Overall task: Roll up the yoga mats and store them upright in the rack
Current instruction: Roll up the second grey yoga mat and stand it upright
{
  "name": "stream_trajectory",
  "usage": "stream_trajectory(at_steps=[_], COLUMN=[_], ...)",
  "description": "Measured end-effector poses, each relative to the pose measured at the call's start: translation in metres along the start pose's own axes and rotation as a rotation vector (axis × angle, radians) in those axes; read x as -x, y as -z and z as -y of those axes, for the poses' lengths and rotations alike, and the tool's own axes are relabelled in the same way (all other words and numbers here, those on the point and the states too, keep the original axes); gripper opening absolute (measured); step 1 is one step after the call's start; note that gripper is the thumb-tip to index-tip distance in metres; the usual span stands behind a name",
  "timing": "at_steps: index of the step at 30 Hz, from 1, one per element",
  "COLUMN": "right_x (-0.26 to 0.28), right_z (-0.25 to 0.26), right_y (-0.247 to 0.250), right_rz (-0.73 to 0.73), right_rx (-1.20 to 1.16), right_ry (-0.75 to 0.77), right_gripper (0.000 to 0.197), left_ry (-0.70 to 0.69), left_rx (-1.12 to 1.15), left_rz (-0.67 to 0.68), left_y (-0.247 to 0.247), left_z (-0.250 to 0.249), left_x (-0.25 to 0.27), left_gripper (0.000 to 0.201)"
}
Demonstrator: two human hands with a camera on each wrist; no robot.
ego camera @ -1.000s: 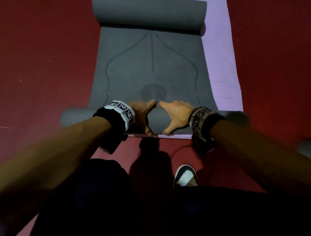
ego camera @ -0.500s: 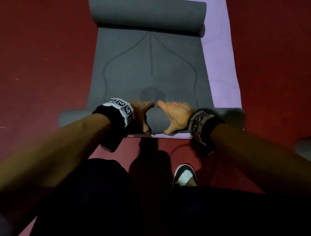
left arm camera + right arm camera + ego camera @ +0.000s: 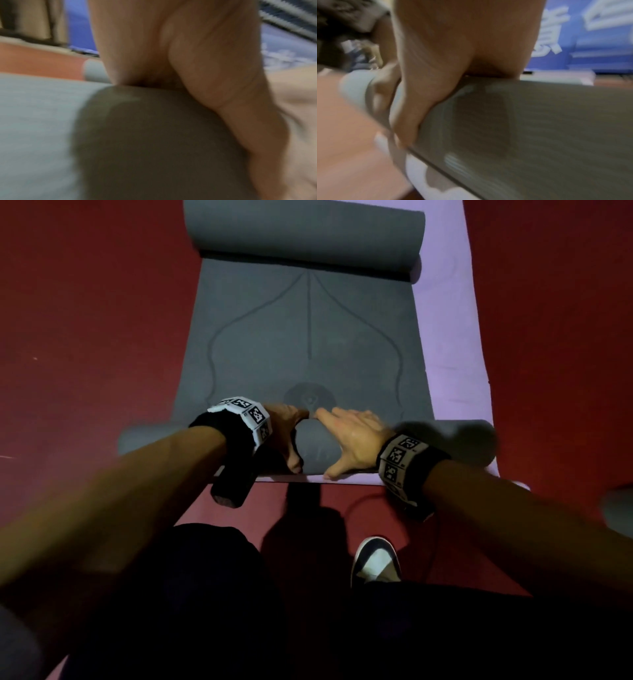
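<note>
On the dark red floor [image 3: 85,320] in front of you, a grey rubbery yoga mat with faint curved line markings [image 3: 308,337] lies lengthwise away from your body, resting on a lilac mat [image 3: 448,337] that shows along its right edge. Its near end is already wound into a grey roll [image 3: 154,438] whose long axis runs straight across you, left to right, while the far end has curled into a fatter roll [image 3: 301,231] of its own.

Starting from the left, your left hand [image 3: 286,436] lies over the top of the near roll with fingers spread and thumb hooked down its near face, pressing rather than clasping. Just beside it, thumbs nearly meeting, your right hand [image 3: 352,440] does the same, palm flat, fingers extended over the crest. The wrist views agree: each palm sits on grey mat.

Both hands crowd the middle, equally near, so the roll's ends go unguided. The flat stretch lies directly ahead of your fingers, so my guess is the push goes forward, square to that axis; an uneven shove would likely telescope it. No rack is visible.
</note>
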State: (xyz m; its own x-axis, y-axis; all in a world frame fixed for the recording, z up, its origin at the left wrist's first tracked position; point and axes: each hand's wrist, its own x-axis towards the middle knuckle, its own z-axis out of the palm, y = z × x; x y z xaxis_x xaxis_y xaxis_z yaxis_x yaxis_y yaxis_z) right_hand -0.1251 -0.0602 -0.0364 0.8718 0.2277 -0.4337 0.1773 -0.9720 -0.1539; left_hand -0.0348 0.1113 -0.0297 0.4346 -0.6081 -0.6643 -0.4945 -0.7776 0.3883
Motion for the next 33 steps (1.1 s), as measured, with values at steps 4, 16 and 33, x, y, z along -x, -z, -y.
stream_trajectory(at_steps=[4, 16, 33], right_x=[-0.006, 0.004, 0.007], right_z=[-0.008, 0.005, 0.017], right_y=[0.011, 0.005, 0.006], right_rz=[0.039, -0.014, 0.020], right_rx=[-0.122, 0.027, -0.028], right_ry=[-0.029, -0.003, -0.021], right_gripper=[0.083, 0.115, 0.111], left_ry=[-0.047, -0.010, -0.068], left_rx=[-0.141, 0.052, 0.202], left_rz=[-0.125, 0.006, 0.071], left_y=[-0.010, 0.005, -0.009], left_z=[-0.004, 0.001, 0.013], left_x=[0.002, -0.007, -0.001], left_gripper=[0.089, 0.091, 0.091])
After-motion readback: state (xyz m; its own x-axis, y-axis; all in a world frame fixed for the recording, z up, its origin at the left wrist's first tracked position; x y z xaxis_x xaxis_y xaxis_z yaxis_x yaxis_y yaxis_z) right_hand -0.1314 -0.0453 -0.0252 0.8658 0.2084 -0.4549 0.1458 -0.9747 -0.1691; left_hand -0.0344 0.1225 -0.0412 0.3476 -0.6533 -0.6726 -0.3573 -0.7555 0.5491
